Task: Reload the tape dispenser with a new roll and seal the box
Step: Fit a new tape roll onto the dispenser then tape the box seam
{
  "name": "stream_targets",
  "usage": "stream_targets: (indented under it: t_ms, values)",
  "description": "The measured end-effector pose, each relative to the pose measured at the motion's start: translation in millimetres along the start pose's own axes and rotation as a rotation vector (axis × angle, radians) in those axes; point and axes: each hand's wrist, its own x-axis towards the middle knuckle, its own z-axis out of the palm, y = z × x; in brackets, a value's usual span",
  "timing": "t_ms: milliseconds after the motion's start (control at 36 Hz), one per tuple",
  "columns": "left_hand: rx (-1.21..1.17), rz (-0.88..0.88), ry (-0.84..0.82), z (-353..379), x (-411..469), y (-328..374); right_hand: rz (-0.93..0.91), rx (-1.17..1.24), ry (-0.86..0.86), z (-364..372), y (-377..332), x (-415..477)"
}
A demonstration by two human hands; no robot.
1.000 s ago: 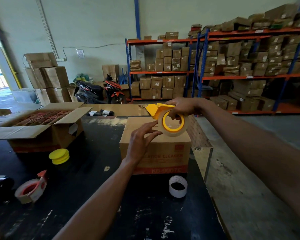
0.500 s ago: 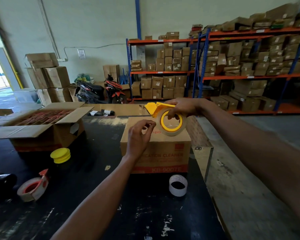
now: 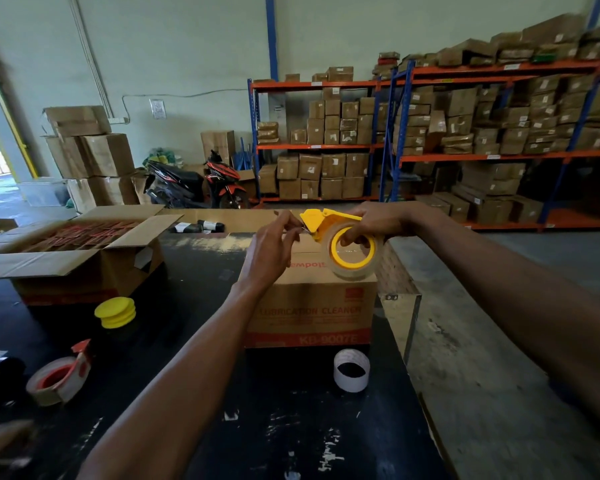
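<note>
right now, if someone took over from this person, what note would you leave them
Right hand: holds the yellow dispenser above the box, fingers through the core of the new roll.
Left hand: fingers pinched at the dispenser's front end, apparently on the tape end; too fine to confirm.
Done: roll is on the dispenser; an empty core lies on the table in front of the box.
Left: feed tape over the cutter, then seal the box. Its flaps look closed, no new tape visible.

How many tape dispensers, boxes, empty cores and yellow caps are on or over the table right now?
Tape dispensers: 2, yellow in the right hand, red lying on the table.
Boxes: 2, closed box, open box.
Empty cores: 1.
Yellow caps: 1 stack.
Total: 6.
</note>
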Motion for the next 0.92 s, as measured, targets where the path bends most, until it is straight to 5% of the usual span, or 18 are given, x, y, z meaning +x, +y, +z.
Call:
stream_targets:
  t_ms: [222,389,694,917]
  values:
    - [-0.637,-0.482,-0.155,5.1,0.3,14.8,-0.033,-0.259,0.111,0.5,-10.5,1.1]
    - [-0.933,-0.837,-0.101,4.9,4.9,9.4,-0.05,-0.354,0.18,10.1,-11.9,0.3]
    - [-0.975,-1.306,-0.298,1.9,27.8,-5.1,-0.094,-0.561,0.291,26.8,-11.5,-0.3]
    - [-0.682,-1.166,-0.468,37.9,49.9,-5.2,-0.077,-0.719,0.37,37.2,2.2,-8.1]
